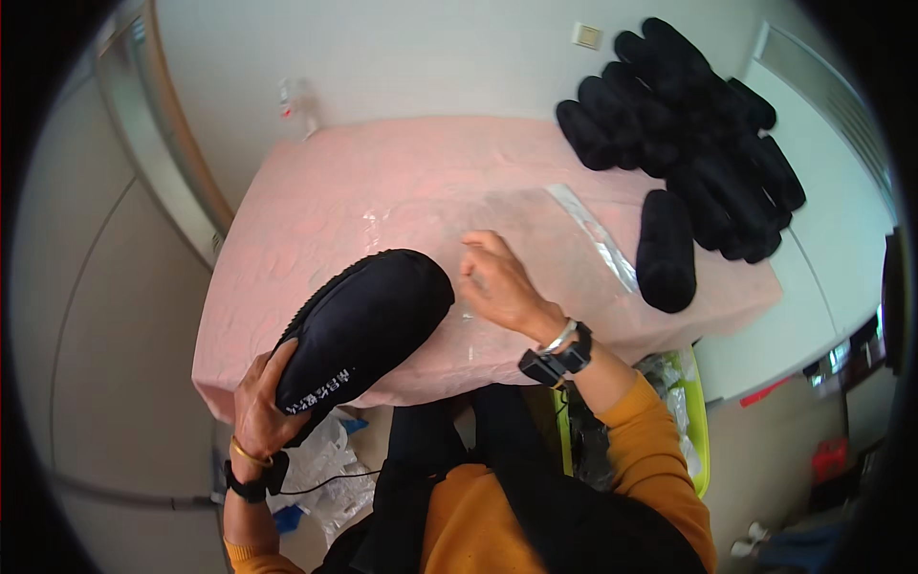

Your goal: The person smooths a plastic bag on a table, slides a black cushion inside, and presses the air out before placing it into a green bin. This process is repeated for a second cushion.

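My left hand [260,407] grips the heel end of a black slip-on shoe [368,320], held with its toe pointing up and right over the pink-covered table [316,191]. My right hand [497,282] hovers just right of the shoe's toe, fingers loosely curled over a clear plastic bag [535,230] that lies flat on the cloth. Whether the fingers pinch the bag I cannot tell. A clear strip with a white edge [598,234] marks the bag's right side.
A heap of several black shoes [693,124] sits at the table's far right, one [665,251] lying apart near the edge. A small clear bottle [298,100] stands at the far left corner. A green bin [698,421] and crumpled plastic [330,469] sit below the table.
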Action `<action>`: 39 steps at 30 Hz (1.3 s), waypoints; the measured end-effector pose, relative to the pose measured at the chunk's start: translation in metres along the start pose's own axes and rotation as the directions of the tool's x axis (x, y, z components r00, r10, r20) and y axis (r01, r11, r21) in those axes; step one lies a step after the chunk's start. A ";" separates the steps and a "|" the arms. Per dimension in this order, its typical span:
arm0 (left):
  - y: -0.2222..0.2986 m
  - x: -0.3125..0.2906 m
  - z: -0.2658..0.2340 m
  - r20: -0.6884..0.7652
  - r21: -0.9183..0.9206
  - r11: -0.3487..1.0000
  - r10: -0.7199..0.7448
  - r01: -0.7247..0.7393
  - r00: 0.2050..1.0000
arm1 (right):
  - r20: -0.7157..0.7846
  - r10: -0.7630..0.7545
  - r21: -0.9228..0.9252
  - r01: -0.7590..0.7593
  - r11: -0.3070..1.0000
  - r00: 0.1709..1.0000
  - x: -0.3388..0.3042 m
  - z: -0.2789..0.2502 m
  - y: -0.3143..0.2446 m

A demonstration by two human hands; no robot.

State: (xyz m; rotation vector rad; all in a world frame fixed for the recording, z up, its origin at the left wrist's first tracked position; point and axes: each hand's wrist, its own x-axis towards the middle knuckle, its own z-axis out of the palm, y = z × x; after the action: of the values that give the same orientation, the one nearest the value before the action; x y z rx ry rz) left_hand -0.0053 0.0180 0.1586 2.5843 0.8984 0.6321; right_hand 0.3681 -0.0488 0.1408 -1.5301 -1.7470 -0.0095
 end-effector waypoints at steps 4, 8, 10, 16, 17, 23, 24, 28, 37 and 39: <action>0.031 0.018 -0.012 -0.050 0.059 0.993 0.102 -0.099 0.994 | -0.133 -0.143 0.159 0.163 0.974 0.981 0.019 0.010 -0.030; 0.063 0.041 -0.012 -0.002 0.070 0.990 0.127 -0.126 0.992 | -0.157 -0.161 0.216 0.193 0.957 0.974 0.023 0.008 -0.037; 0.074 0.051 -0.009 0.030 0.055 0.993 0.106 -0.108 0.994 | -0.181 -0.170 0.226 0.209 0.951 0.969 0.023 0.008 -0.043; 0.086 0.084 0.042 0.079 -0.038 0.993 0.117 -0.114 0.990 | -0.199 -0.223 0.329 0.279 0.902 0.954 0.016 0.007 -0.051; 0.084 0.089 0.054 0.066 -0.070 0.987 0.147 -0.143 0.987 | -0.206 -0.214 0.326 0.273 0.905 0.955 0.015 0.010 -0.050; 0.048 0.113 0.115 0.162 -0.136 0.902 0.428 -0.410 0.889 | -0.257 -0.328 0.315 0.399 0.861 0.909 -0.003 0.013 -0.066; 0.045 0.116 0.123 0.102 -0.151 0.878 0.471 -0.454 0.876 | -0.260 -0.359 0.278 0.426 0.861 0.896 -0.005 0.010 -0.069; 0.059 0.126 0.132 0.013 -0.225 0.883 0.425 -0.411 0.905 | -0.320 -0.329 0.203 0.403 0.892 0.889 -0.038 -0.021 -0.057; 0.080 0.137 0.119 0.162 -0.268 0.962 0.097 -0.051 0.982 | -0.004 -0.394 -0.124 0.390 0.912 0.919 -0.109 -0.007 -0.020; 0.082 0.140 0.119 0.162 -0.254 0.966 0.096 -0.052 0.982 | -0.059 -0.388 -0.200 0.370 0.907 0.920 -0.107 0.003 -0.012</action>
State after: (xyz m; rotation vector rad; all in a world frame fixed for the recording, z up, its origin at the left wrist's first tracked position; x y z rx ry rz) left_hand 0.1947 0.0279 0.1358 2.4106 0.6259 0.4955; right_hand 0.3515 -0.1393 0.0857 -1.2649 -1.9816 -0.4487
